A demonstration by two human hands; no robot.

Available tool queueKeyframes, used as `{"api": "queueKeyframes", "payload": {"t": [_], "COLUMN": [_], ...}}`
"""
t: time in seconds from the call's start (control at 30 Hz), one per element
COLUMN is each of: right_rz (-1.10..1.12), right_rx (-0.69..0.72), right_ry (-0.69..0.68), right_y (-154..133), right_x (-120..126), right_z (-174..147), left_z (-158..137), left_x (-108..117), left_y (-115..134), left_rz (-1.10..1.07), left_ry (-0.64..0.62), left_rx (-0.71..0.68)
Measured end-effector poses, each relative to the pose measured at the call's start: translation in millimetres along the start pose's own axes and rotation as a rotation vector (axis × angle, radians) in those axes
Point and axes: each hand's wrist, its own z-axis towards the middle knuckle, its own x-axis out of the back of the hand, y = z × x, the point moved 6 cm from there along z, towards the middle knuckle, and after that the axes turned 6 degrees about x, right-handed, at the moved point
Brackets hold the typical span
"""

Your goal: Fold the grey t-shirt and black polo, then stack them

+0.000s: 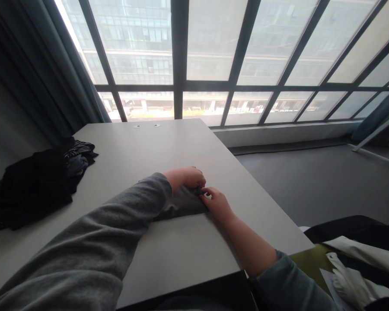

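A dark grey folded piece of cloth [183, 203] lies flat on the white table [168, 259], partly hidden under my left sleeve. My left hand [194, 177] reaches across to the cloth's right end, its fingers bent down and closed on the upper corner. At that same end, my right hand [218, 205] pinches the edge between thumb and fingers, just beside the left fingertips. The two hands nearly touch. What kind of garment the cloth is, I cannot make out.
A heap of dark clothes [39, 181] sits on the table's left side by a grey curtain [52, 65]. Large windows [207, 43] rise beyond the far edge. At lower right are more garments [353, 276], white, black and olive, below the table's right edge.
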Motion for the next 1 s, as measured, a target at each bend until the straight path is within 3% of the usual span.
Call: {"api": "queueKeyframes", "payload": {"t": [0.17,0.3,0.5,0.63,0.77,0.9,1.0], "right_rz": [0.06,-0.031,-0.26,-0.416,-0.429,-0.331,-0.308], "right_rx": [-0.088,-0.11,-0.041,0.043,0.093,0.149,0.142], "right_ry": [0.016,0.045,-0.033,-0.018,-0.018,-0.116,-0.137], "right_y": [2.4,2.7,0.6,-4.6,-5.7,1.9,6.3], "right_x": [2.2,4.6,-1.9,-2.6,-4.8,-13.4,-14.4], "right_z": [-1.2,-1.0,-1.7,-3.9,-6.1,-4.1,-1.8], "left_z": [-1.9,-0.5,-0.8,-14.8,-69.5,-173.1,-240.1], "left_x": [-0.7,-4.4,-40.7,-47.6,-48.3,-64.3,-70.8], "left_y": [-6.9,-15.6,-0.9,-3.1,-27.5,-54.7,-54.7], "left_rz": [-0.021,-0.045,-0.085,-0.12,-0.164,-0.127,-0.037], "left_ry": [-0.093,-0.034,0.075,0.151,0.099,0.024,0.09], "left_rx": [0.017,0.093,0.228,0.415,0.641,0.936,1.073]}}
